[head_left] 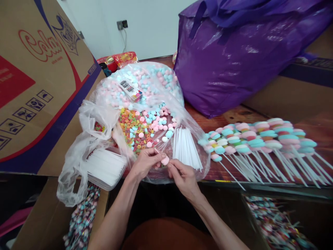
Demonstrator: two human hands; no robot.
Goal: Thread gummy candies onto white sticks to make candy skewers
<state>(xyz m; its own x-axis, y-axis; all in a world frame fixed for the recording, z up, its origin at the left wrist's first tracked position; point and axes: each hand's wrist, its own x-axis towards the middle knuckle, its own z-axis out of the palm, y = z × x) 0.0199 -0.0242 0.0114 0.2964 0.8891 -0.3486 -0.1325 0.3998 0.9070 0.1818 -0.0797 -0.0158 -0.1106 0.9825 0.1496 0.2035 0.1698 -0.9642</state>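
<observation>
Over the front edge of the table, my left hand (pixel 146 162) is closed in a pinch with its thumb against a pink marshmallow (pixel 165 160). My right hand (pixel 184 177) pinches at the marshmallow's right side. A short white piece, perhaps a stick end, shows by my left fingers; how it meets the marshmallow is hidden. Just beyond my hands, loose fruit-coloured candy rings (pixel 135 130) and pink, blue and white marshmallows (pixel 159 122) lie on clear plastic. A fan of white sticks (pixel 185 147) rests near my right hand.
Finished marshmallow skewers (pixel 251 139) lie in rows on the right. A box of white sticks (pixel 106 167) and a crumpled plastic bag (pixel 74 170) are at left. Behind stand a large marshmallow bag (pixel 156 78) and a purple bag (pixel 221 66). A cardboard carton (pixel 52 80) rises at left.
</observation>
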